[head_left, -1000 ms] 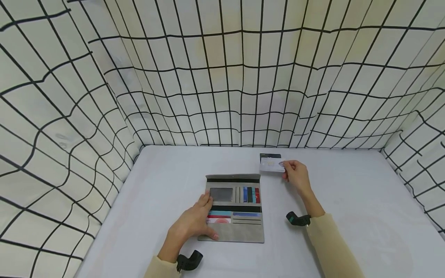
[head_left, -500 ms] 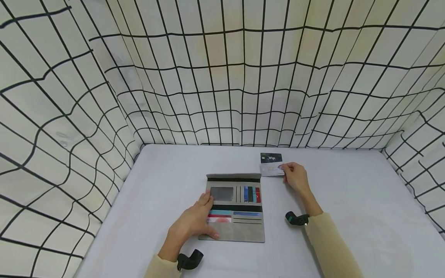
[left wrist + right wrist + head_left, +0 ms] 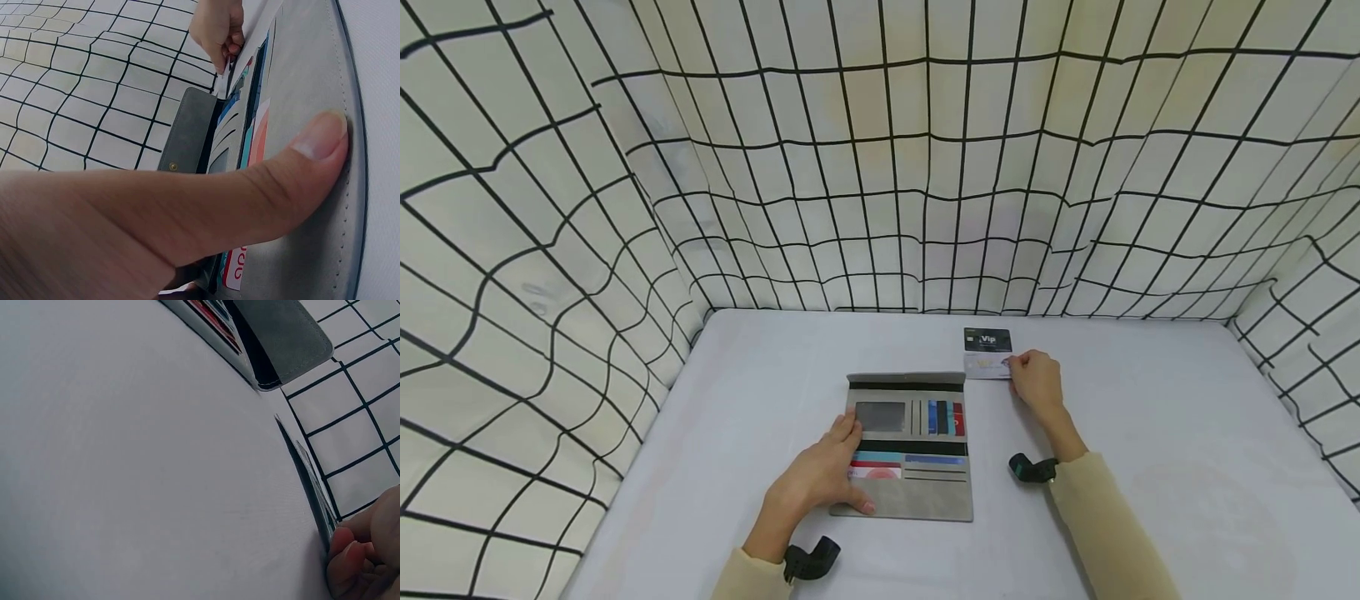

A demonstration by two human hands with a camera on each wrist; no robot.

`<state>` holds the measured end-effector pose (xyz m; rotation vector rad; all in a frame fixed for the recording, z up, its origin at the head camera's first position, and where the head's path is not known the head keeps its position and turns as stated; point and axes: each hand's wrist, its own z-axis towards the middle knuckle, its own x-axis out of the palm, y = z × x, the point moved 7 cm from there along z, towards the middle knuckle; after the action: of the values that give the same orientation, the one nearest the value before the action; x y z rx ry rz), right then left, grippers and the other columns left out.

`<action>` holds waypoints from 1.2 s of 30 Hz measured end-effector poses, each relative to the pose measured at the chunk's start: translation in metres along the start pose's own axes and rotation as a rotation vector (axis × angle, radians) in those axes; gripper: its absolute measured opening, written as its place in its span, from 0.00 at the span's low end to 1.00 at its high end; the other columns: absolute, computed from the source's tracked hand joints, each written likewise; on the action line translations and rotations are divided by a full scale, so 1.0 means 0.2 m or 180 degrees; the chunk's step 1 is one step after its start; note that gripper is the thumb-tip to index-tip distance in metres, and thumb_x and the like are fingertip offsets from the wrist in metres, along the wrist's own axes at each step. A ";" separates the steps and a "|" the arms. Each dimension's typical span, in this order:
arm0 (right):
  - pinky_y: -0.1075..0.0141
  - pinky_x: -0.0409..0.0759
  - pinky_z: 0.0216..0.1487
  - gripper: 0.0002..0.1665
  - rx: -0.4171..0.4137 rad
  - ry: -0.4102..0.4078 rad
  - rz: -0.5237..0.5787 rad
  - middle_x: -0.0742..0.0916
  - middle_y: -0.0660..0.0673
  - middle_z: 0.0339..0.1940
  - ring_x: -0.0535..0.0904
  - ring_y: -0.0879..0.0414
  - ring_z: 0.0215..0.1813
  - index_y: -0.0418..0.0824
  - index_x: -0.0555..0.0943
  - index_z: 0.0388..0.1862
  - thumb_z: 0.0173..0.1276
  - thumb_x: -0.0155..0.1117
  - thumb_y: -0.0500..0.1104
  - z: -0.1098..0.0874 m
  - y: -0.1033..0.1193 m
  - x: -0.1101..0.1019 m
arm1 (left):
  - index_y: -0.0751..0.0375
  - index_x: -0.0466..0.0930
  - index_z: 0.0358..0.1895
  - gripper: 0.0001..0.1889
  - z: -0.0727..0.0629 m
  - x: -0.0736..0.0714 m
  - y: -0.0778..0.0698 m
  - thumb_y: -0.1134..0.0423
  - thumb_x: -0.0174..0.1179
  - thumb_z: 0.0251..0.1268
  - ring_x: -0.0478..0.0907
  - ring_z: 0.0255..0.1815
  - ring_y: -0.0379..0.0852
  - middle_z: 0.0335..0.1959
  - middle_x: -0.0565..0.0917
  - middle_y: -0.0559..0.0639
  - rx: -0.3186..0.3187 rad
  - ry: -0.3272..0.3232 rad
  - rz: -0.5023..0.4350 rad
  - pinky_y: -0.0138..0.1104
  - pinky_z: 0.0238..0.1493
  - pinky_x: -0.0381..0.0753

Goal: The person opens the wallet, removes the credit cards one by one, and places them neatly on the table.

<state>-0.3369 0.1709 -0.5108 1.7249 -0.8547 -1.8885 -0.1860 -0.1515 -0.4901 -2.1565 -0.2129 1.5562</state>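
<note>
A grey wallet (image 3: 917, 500) lies unfolded on the white table, with several colourful cards (image 3: 945, 417) in its slots. My left hand (image 3: 822, 468) rests across its left edge, the thumb (image 3: 300, 162) pressing on the lower panel. Beyond the wallet's upper right corner, my right hand (image 3: 1039, 383) pinches a whitish card (image 3: 985, 365) by its right end. Just behind that card is a black card (image 3: 988, 340) lettered "Vip". In the right wrist view, the fingertips (image 3: 347, 553) hold the end of the cards (image 3: 306, 478), seen nearly edge-on.
The white table (image 3: 1150, 417) extends to both sides of the wallet. A wall of white cloth with a black grid (image 3: 880, 167) rises at the back and along both sides. Each wrist wears a small black camera (image 3: 1032, 468).
My right hand has drawn the whitish card slightly nearer and lower, uncovering the lettering of the black card behind it. My left hand stays in place on the wallet.
</note>
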 end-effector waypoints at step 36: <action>0.44 0.84 0.38 0.19 0.0121 -0.0057 -0.0642 0.83 0.26 0.39 0.85 0.32 0.42 0.21 0.74 0.46 0.79 0.47 0.40 0.00 0.05 0.06 | 0.74 0.58 0.75 0.64 -0.01 -0.01 -0.01 0.48 0.84 0.33 0.51 0.82 0.63 0.81 0.53 0.65 -0.0023 0.0020 0.0007 0.57 0.75 0.62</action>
<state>-0.3394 0.1561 -0.5127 1.8814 -0.7518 -2.0309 -0.1851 -0.1501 -0.4874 -2.1676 -0.2145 1.5521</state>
